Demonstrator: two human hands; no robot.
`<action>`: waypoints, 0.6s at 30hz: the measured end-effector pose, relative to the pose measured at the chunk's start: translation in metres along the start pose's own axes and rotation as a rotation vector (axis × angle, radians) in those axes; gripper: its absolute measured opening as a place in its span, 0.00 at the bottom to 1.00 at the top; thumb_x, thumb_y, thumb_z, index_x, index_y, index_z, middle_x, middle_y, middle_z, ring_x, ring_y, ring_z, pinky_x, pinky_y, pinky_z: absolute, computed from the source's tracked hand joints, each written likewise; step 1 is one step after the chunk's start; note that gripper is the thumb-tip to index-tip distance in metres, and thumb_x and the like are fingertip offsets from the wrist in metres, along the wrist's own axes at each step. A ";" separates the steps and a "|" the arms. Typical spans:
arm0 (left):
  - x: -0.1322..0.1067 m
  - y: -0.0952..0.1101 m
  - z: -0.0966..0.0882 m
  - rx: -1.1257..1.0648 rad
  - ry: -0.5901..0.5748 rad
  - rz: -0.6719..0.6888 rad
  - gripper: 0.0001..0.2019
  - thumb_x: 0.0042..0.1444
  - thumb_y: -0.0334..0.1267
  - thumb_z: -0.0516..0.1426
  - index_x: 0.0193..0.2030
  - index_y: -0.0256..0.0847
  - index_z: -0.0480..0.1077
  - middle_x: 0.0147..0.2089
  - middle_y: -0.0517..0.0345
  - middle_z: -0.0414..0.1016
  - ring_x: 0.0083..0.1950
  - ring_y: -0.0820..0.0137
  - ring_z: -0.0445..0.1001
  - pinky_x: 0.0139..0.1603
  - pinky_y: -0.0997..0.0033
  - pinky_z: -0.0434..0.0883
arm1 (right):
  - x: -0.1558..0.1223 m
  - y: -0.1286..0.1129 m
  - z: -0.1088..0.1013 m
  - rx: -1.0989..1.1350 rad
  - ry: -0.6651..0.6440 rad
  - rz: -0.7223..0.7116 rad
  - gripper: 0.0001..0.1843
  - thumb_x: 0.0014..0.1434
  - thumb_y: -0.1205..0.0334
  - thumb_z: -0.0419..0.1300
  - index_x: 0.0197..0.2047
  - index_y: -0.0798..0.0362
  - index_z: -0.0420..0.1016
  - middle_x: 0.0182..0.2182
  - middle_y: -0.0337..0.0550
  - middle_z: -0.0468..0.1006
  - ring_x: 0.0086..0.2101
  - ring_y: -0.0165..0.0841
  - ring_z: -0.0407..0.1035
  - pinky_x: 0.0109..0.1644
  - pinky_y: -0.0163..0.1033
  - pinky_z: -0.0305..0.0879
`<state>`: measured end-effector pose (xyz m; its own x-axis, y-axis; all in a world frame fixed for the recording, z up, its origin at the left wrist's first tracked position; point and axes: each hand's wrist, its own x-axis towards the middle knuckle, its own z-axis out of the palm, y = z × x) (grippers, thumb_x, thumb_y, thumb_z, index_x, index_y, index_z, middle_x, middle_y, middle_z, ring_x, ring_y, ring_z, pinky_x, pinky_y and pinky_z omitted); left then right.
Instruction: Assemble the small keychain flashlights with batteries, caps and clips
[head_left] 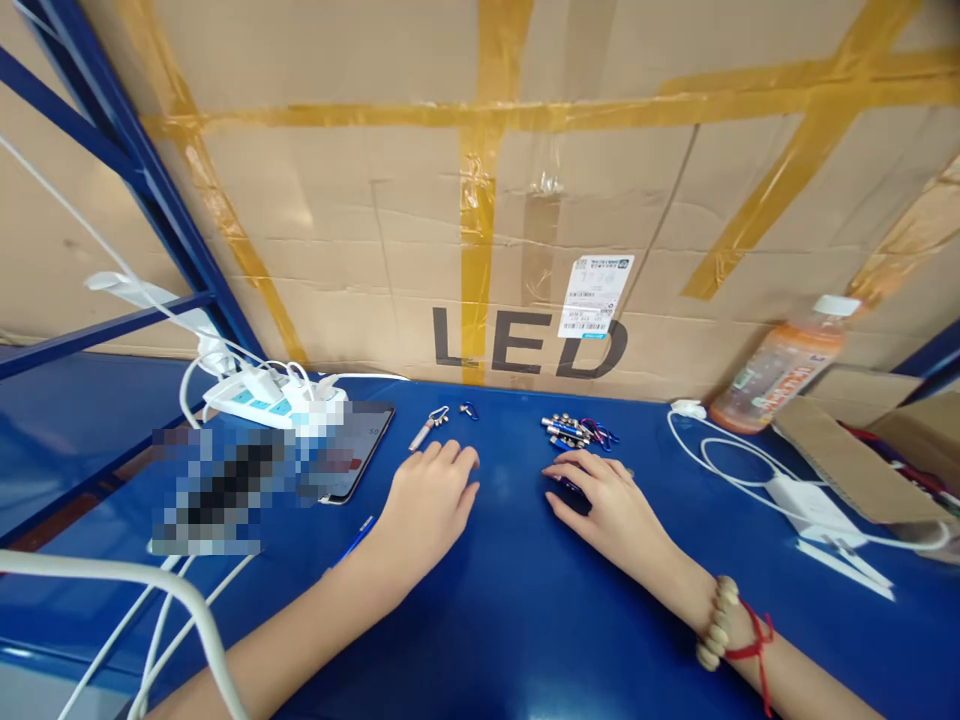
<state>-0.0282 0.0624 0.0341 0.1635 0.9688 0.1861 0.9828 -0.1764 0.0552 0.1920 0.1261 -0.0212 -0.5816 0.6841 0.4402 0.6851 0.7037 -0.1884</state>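
Observation:
My left hand [427,505] rests on the blue table [495,610], fingers curled loosely down, nothing visibly in it. Just beyond its fingertips lie a small silver keychain light [427,428] and a tiny blue clip [469,409]. My right hand [604,498] lies palm down with its fingers spread, touching the near edge of a pile of small metal keychain lights with blue clips [576,431]. A small dark piece shows under its fingers. The right wrist wears a bead bracelet [716,622] and a red string.
A large taped cardboard box marked LED [525,200] stands along the back. A white power strip [262,398] with cables and a phone [360,445] lie at left. An orange drink bottle [784,368], a white charger and cable [806,500] and cardboard lie at right.

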 end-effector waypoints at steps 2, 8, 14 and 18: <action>-0.006 0.005 -0.007 0.003 -0.096 -0.017 0.07 0.59 0.33 0.51 0.42 0.39 0.68 0.42 0.53 0.71 0.44 0.63 0.70 0.44 0.64 0.67 | 0.008 -0.004 0.000 0.044 -0.030 -0.029 0.11 0.59 0.62 0.55 0.45 0.51 0.72 0.45 0.44 0.72 0.46 0.34 0.66 0.49 0.43 0.58; -0.034 -0.002 -0.009 0.115 -0.221 -0.199 0.18 0.58 0.31 0.51 0.55 0.37 0.65 0.52 0.44 0.68 0.50 0.57 0.70 0.46 0.60 0.70 | 0.062 -0.017 0.014 0.034 -0.196 -0.064 0.16 0.61 0.62 0.53 0.52 0.54 0.69 0.48 0.47 0.70 0.48 0.35 0.65 0.54 0.46 0.56; -0.064 -0.032 0.013 0.273 -0.164 -0.433 0.17 0.59 0.30 0.48 0.54 0.32 0.67 0.50 0.38 0.69 0.51 0.56 0.70 0.44 0.62 0.72 | 0.128 -0.031 0.044 -0.011 -0.192 0.021 0.12 0.61 0.62 0.54 0.45 0.55 0.75 0.44 0.48 0.73 0.47 0.37 0.67 0.49 0.44 0.58; -0.076 -0.050 0.030 0.185 -0.132 -0.376 0.17 0.57 0.23 0.42 0.45 0.35 0.69 0.41 0.45 0.72 0.39 0.63 0.74 0.34 0.70 0.70 | 0.143 -0.037 0.050 0.001 -0.173 0.093 0.08 0.57 0.64 0.57 0.33 0.53 0.78 0.38 0.45 0.76 0.42 0.37 0.70 0.45 0.42 0.59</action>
<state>-0.0870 0.0030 -0.0126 -0.2112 0.9757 0.0589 0.9729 0.2157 -0.0834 0.0617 0.2074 0.0047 -0.5830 0.7687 0.2633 0.7386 0.6364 -0.2224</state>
